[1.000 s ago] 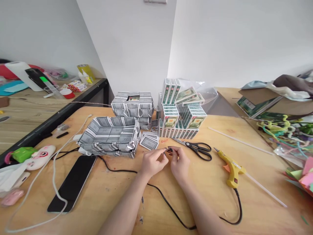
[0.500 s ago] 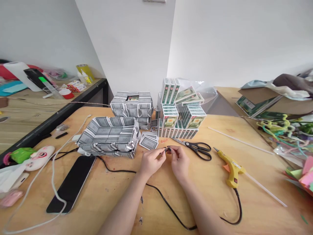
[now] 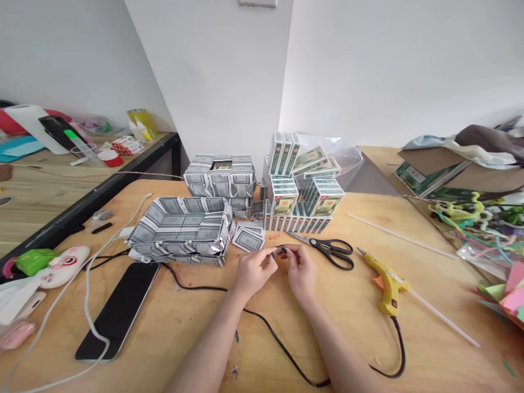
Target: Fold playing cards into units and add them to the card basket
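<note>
Over the middle of the table, my left hand (image 3: pixel 254 273) and my right hand (image 3: pixel 302 273) pinch a small dark piece (image 3: pixel 281 250) between thumbs and fingertips. Most of it is hidden by the fingers, so its kind does not show. Just beyond my left hand lie loose playing cards (image 3: pixel 249 238), backs up. A tray built from folded playing cards (image 3: pixel 180 229) stands to the left, and a second card-built box (image 3: pixel 221 176) sits behind it. Black-handled scissors (image 3: pixel 327 249) lie partly open to the right of my right hand.
Stacked card packs (image 3: pixel 301 191) stand at the back. A yellow glue gun (image 3: pixel 387 281) with a glue stick lies right, its black cable crossing beneath my arms. Another glue stick (image 3: pixel 401 236) lies farther back. A phone (image 3: pixel 118 311) and white cable are left.
My fingertips have shifted slightly around the small dark piece, and a little more of it shows between them. The view has moved very slightly; the table items stay put.
</note>
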`<control>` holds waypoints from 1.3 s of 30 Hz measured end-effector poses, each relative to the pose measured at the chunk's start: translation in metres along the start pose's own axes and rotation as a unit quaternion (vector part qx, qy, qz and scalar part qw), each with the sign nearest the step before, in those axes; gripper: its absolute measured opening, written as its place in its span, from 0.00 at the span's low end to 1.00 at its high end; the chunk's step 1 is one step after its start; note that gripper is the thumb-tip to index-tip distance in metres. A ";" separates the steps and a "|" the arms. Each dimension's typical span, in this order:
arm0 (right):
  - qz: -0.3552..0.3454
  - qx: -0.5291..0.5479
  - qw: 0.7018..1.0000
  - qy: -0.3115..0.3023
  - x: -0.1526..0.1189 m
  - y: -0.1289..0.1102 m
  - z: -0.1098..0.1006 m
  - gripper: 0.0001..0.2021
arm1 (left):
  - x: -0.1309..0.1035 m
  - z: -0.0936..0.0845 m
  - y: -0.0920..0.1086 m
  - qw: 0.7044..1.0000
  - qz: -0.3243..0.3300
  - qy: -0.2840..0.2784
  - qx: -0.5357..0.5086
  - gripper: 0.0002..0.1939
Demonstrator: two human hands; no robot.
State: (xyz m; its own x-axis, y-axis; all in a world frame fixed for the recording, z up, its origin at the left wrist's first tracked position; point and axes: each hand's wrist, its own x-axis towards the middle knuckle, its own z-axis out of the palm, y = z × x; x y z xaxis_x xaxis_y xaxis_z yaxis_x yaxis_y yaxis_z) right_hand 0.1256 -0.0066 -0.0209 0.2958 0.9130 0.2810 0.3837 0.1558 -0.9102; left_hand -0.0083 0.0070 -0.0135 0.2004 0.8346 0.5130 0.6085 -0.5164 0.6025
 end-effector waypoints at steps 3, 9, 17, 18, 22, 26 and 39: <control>0.009 0.018 1.000 0.007 0.002 -0.001 -0.001 0.08 | 0.000 0.000 0.000 1.000 -0.004 -0.017 -0.009 0.14; 0.028 0.029 0.999 0.004 0.003 0.000 0.002 0.09 | 0.000 0.004 0.000 0.999 -0.015 -0.013 -0.026 0.15; -0.036 -0.074 0.996 0.033 0.002 0.001 0.000 0.08 | 0.002 0.003 0.002 0.998 -0.031 -0.009 -0.058 0.09; -0.042 -0.077 0.996 0.028 0.002 0.000 0.000 0.09 | 0.003 0.003 0.002 0.998 -0.036 -0.006 -0.054 0.09; -0.044 -0.054 0.998 -0.009 0.000 0.000 0.000 0.13 | 0.003 0.003 0.002 0.998 -0.048 0.012 -0.042 0.09; -0.046 -0.018 0.998 -0.027 -0.001 -0.002 -0.001 0.14 | 0.004 0.002 0.000 0.996 -0.062 0.032 -0.047 0.09; -0.067 -0.058 0.996 0.007 -0.002 -0.007 0.001 0.11 | 0.005 0.003 -0.001 0.998 -0.035 0.046 -0.019 0.10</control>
State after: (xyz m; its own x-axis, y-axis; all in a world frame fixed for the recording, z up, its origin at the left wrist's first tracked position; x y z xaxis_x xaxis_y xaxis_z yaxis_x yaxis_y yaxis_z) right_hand 0.1214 -0.0095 -0.0150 0.2460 0.8816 0.4029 0.5196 0.2310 -0.8226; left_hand -0.0055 0.0118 -0.0135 0.0853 0.8485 0.5222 0.5883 -0.4659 0.6610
